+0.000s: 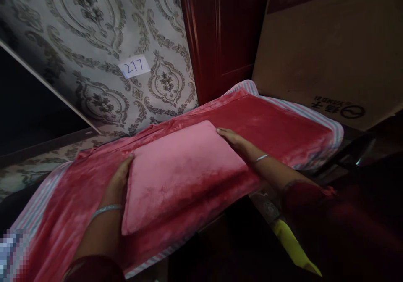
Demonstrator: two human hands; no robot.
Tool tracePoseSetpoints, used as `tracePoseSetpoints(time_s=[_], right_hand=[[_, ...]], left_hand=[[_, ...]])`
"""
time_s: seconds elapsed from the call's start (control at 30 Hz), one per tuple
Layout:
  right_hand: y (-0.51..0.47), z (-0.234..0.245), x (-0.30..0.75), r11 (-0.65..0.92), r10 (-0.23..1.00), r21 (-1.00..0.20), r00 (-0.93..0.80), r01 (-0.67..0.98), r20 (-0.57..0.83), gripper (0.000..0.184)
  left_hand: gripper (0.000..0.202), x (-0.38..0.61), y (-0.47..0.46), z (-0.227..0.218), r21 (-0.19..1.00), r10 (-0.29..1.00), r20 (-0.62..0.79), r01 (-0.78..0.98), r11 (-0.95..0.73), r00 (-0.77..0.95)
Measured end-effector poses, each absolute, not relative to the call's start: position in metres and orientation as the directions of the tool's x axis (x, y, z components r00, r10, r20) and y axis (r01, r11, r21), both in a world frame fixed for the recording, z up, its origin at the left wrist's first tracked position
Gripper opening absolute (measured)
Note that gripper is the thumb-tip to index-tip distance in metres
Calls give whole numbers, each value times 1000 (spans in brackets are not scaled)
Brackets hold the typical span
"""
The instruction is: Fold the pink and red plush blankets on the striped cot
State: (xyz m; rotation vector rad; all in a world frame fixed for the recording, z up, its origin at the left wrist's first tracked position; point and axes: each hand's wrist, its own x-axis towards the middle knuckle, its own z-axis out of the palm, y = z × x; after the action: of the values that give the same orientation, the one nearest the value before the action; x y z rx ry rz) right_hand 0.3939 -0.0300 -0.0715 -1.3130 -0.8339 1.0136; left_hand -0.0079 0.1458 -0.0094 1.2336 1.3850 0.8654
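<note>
A plush pink cushion (176, 160), flat and roughly rectangular, lies at a slant on a red blanket (267, 126). Its near side falls into shadow. My left hand (121, 175) grips the cushion's left edge, with most of the fingers hidden behind it. At the far right corner, my right hand (233, 139) holds the opposite edge, fingers pressed along the side. A bracelet circles each wrist. The blanket is spread over a long narrow surface, and a striped cloth (335, 130) shows around its border.
Patterned wallpaper with a paper marked 277 (135, 66) stands behind. A dark red door (217, 34) and a large cardboard box (315, 51) are at back right. A dark panel (37, 101) is on the left. Something yellow (294, 244) hangs below the near edge.
</note>
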Motion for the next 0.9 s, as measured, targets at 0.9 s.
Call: tracePoseSetpoints(time_s=[0.9], right_hand=[[-175, -94, 356, -25, 810, -935, 556, 354, 188, 44]], left_hand=[[70, -93, -50, -47, 929, 993, 116, 355, -101, -20]])
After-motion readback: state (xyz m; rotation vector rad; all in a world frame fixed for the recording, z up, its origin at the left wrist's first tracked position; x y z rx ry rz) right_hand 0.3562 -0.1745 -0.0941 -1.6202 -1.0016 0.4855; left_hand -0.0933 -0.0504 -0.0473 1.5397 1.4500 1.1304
